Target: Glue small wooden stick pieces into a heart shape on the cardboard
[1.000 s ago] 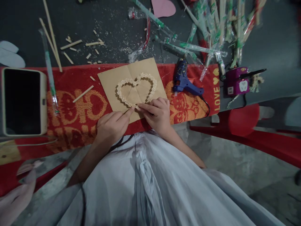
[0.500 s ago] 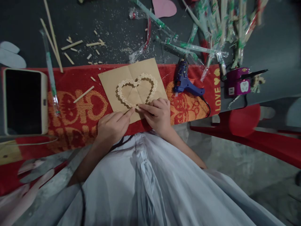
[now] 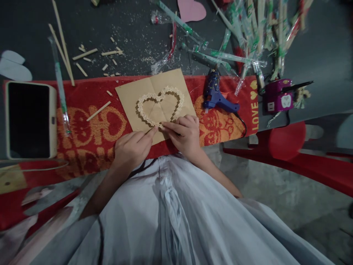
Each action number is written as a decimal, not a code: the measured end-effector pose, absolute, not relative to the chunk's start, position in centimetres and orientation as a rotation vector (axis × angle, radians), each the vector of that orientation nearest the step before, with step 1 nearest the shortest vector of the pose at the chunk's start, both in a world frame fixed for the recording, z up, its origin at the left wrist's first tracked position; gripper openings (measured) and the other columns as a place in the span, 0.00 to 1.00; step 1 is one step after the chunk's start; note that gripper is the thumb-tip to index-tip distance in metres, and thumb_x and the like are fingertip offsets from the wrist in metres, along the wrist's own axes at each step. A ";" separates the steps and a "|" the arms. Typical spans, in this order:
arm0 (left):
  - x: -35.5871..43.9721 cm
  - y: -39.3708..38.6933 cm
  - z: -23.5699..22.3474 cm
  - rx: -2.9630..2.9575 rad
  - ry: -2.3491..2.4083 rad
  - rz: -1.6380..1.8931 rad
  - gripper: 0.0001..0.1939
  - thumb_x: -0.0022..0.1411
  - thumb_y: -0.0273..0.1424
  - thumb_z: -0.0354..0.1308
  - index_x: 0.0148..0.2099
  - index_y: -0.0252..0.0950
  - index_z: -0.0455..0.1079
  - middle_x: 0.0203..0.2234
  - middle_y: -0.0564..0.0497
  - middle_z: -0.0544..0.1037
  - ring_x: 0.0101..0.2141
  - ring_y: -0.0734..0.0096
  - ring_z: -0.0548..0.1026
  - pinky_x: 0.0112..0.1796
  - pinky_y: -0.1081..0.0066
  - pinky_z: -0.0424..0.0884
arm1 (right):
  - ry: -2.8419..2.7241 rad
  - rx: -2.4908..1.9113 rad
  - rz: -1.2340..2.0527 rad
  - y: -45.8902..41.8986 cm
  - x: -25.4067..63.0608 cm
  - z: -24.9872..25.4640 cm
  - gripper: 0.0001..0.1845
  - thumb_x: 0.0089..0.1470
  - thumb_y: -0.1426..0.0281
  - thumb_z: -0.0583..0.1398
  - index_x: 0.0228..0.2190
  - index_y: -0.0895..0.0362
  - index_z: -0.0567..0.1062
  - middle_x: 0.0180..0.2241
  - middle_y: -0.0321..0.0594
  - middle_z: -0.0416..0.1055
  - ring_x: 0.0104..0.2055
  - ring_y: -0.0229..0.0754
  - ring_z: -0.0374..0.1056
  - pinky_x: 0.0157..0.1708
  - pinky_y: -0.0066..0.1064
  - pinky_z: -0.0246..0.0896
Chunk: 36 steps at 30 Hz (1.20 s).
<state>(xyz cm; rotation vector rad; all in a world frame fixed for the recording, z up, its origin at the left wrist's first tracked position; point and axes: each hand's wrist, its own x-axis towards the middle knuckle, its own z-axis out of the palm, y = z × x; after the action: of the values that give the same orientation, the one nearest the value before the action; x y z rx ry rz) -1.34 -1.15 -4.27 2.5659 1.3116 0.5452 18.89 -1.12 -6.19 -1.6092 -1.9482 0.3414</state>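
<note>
A heart-shaped outline (image 3: 141,109) built of small pale pieces lies on a folded sheet of brown paper (image 3: 128,96). At the heart's lower tip, my left hand (image 3: 134,148) is closed, with thumb and forefinger pressed to the pale pieces. My right hand (image 3: 185,133) comes in from the other side, its fingertips on the same tip and its remaining fingers curled. The two hands' fingertips nearly meet and cover part of the tip. Both hands rest over the paper's near edge.
A red patterned towel (image 3: 176,145) lies under the paper. To the right are a blue glue gun (image 3: 217,97) and a purple box (image 3: 278,95). A tablet (image 3: 30,119) lies left. Wrapped sticks (image 3: 256,33), cut stick pieces (image 3: 85,54) and a pink paper shape (image 3: 192,10) lie farther back.
</note>
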 end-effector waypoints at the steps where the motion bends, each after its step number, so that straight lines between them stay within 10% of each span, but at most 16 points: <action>1: -1.4 -1.2 -4.3 2.589 1.310 0.540 0.17 0.71 0.27 0.51 0.55 0.38 0.77 0.22 0.51 0.73 0.26 0.70 0.73 0.31 0.68 0.63 | -1.948 -1.607 0.346 -1.1 18.9 -6.2 0.11 0.63 0.59 0.61 0.38 0.45 0.85 0.21 0.33 0.63 0.31 0.39 0.58 0.40 0.36 0.48; 25: 2.5 -1.1 -1.6 1.436 1.294 0.919 0.09 0.59 0.36 0.65 0.39 0.36 0.79 0.32 0.49 0.80 0.29 0.73 0.76 0.30 0.72 0.75 | -1.874 -1.289 0.017 -2.1 19.3 -4.4 0.15 0.64 0.59 0.58 0.32 0.48 0.83 0.22 0.36 0.68 0.32 0.42 0.63 0.39 0.39 0.55; 36: 2.6 -1.6 -2.1 1.564 1.411 0.875 0.09 0.60 0.34 0.60 0.39 0.36 0.77 0.27 0.52 0.78 0.25 0.78 0.71 0.26 0.78 0.69 | -2.094 -1.904 0.008 0.8 31.4 -1.0 0.19 0.61 0.64 0.59 0.52 0.56 0.75 0.46 0.51 0.72 0.50 0.56 0.66 0.52 0.49 0.63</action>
<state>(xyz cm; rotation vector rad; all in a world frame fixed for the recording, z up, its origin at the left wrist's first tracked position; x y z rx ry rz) 2.56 -1.60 -2.06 1.5637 1.4114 0.8750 31.45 0.81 -0.98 -1.9042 -2.0940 0.0084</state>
